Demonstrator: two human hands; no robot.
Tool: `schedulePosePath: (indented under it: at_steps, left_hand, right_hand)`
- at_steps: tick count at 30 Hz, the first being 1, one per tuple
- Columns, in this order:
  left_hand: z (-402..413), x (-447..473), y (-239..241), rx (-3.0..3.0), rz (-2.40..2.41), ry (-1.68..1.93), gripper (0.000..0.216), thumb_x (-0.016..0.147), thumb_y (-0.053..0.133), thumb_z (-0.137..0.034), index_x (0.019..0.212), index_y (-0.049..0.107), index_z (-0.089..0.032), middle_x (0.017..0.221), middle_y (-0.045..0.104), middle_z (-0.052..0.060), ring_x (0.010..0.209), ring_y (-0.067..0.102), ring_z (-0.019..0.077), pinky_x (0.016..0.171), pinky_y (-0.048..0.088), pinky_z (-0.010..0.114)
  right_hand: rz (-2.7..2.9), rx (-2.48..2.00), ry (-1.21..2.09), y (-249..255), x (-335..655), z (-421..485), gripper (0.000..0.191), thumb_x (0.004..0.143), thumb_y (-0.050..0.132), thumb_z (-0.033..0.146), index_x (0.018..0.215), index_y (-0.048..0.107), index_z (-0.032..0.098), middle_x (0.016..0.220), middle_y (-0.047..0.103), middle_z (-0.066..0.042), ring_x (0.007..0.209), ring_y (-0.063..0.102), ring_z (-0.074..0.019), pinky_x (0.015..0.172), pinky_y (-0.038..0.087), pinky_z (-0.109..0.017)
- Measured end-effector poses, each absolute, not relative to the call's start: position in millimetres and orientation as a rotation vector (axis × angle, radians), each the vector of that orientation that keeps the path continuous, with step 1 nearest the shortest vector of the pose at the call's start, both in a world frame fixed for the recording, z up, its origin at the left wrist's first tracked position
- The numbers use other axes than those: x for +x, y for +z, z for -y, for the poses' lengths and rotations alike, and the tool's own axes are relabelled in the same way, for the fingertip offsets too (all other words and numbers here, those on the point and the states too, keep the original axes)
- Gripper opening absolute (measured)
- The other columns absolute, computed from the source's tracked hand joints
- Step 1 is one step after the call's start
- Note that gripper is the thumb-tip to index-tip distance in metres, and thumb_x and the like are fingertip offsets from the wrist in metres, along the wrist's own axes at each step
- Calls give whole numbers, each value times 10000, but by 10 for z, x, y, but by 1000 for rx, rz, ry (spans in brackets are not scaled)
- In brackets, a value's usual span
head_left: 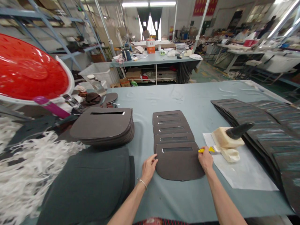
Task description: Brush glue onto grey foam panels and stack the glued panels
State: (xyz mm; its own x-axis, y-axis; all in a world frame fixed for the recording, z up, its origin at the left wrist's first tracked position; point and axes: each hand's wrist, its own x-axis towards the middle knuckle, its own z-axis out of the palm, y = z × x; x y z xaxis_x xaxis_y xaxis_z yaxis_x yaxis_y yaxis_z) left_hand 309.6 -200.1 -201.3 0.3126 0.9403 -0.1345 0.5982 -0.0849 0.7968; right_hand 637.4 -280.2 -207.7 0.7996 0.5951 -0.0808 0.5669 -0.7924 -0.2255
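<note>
Several dark brown panels with rounded ends and a slot lie overlapped in a column in front of me, the nearest one (179, 165) on top. My left hand (149, 168), a bracelet on its wrist, pinches that panel's left edge with its fingers closed. My right hand (206, 159) is at the right edge, closed round a small yellow-handled brush (212, 149), whose pale end points right. Beside it a cream plastic container (226, 137) with a black spout-like piece (241, 130) rests on a white sheet (248, 178).
On the left are a stack of slotted brown panels (105, 125), dark green pieces (93, 184) and a heap of white strips (44, 162). A red fan-like disc (32, 70) juts in above. Overlapped slotted panels (264, 125) cover the right side. Another table (140, 62) stands behind.
</note>
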Motion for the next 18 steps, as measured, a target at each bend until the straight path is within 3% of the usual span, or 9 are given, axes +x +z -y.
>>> schedulePosePath:
  at_steps: [18]
  left_hand:
    - [1989, 3126, -2132, 1794, -1304, 541, 365, 797, 479, -395, 1081, 612, -208, 785, 663, 36, 716, 620, 174, 709, 456, 288]
  right_hand:
    - [948, -2777, 170, -2002, 6340, 2814, 209, 885, 424, 235, 1087, 457, 189, 825, 629, -47, 707, 594, -153, 605, 304, -240]
